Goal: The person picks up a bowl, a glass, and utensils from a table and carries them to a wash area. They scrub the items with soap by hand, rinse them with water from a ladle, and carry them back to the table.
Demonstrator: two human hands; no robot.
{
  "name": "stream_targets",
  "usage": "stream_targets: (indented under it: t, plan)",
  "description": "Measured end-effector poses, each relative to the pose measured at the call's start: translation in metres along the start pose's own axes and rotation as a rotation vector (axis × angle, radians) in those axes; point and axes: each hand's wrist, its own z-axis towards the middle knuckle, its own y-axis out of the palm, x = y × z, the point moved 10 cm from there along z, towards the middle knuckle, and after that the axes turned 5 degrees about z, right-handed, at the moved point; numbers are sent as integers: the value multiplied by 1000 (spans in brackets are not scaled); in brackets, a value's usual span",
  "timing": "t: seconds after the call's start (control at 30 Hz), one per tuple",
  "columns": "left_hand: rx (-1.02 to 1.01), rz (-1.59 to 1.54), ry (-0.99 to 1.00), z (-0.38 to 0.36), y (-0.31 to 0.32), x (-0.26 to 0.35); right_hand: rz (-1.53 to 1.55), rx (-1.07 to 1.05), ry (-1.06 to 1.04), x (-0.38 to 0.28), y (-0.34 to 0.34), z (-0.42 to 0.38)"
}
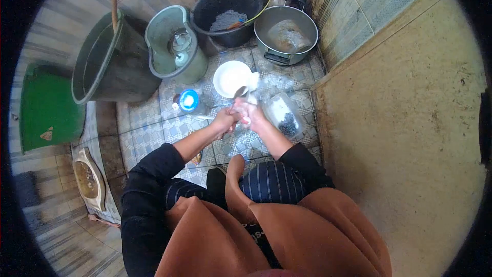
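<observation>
Both hands meet low over the tiled floor. My left hand point(224, 122) is closed, its fingers pressed against my right hand point(248, 113). Out of the top of the joined hands sticks the metal bowl of a spoon point(241, 92); its handle is hidden in the fingers. White suds cover part of my right hand, and something small and pale shows in it, too blurred to name. Just beyond stands a white bowl point(229, 78). To the right lies a clear plastic container point(283, 110) with a dark scouring pad point(288, 124) in it. Left of the hands is a blue-lidded jar point(189, 100).
Along the back wall stand a large grey bin point(128, 56), a grey-green bucket point(197, 64), a black tub point(230, 38) and a metal pot point(287, 57) with water. A board-like panel point(400, 138) closes off the right. Foam wets the floor tiles point(138, 123).
</observation>
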Motion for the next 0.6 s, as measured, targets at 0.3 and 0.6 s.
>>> stream_targets:
  t: [0.3,0.6]
  plan:
    - [178,284,41,5,-28,-21,-19,70,-66,35,-28,19]
    - [129,263,7,17,-74,-34,-1717,49,-115,69,-53,9]
